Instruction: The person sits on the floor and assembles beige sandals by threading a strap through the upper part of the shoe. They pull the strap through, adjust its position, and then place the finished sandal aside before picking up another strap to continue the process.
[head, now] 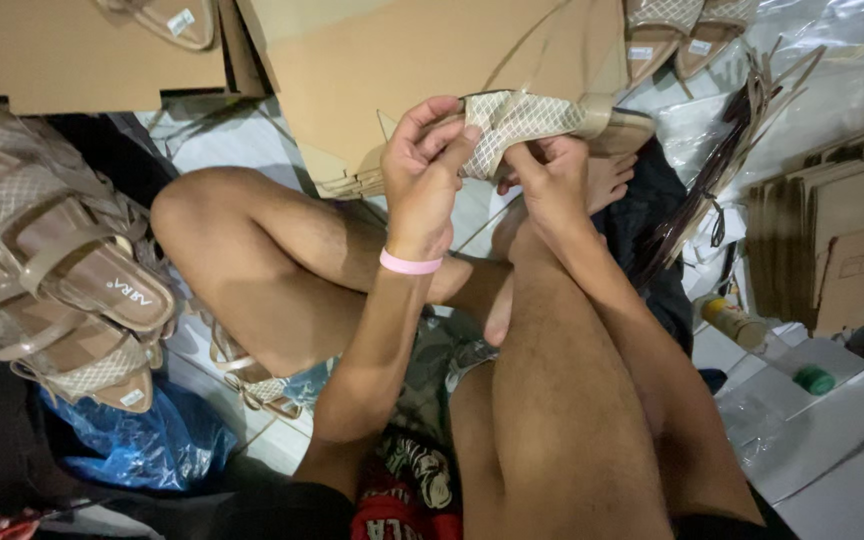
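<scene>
- Beige woven strap of a sandal point(532, 122) sits pinched between both hands, raised above the knees near the twelve o'clock part of the view.
- Left hand point(422, 170) grasps the sandal's near end, thumb pressed on the lattice strap and fingers curled behind; a pink wristband point(410, 264) circles that wrist.
- Right hand point(552, 180) grips the strap from below at three o'clock of the left hand, fingertips closed on the strap's lower edge and touching the left hand's fingers.
- Judged from the grip, the step is seating or smoothing the strap on the sole; it goes best with the left thumb anchoring the weave while the right hand pulls evenly, so the lattice lies flat without puckering.
- Keeping the sole's far end, which points toward two o'clock, steady would help the strap stay square to it.
- Outward at nine o'clock, a heap of finished tan sandals point(62, 280) lies well apart from the hands, above a blue plastic bag point(142, 440).
- At twelve o'clock, flat brown cardboard point(402, 60) lies just behind the held sandal; more sandals point(672, 35) lie at one o'clock.
- At three o'clock, stacked cardboard pieces point(832, 240) rest on the floor, with a small yellowish bottle point(737, 322) and a green cap point(814, 379) near them at four o'clock.
</scene>
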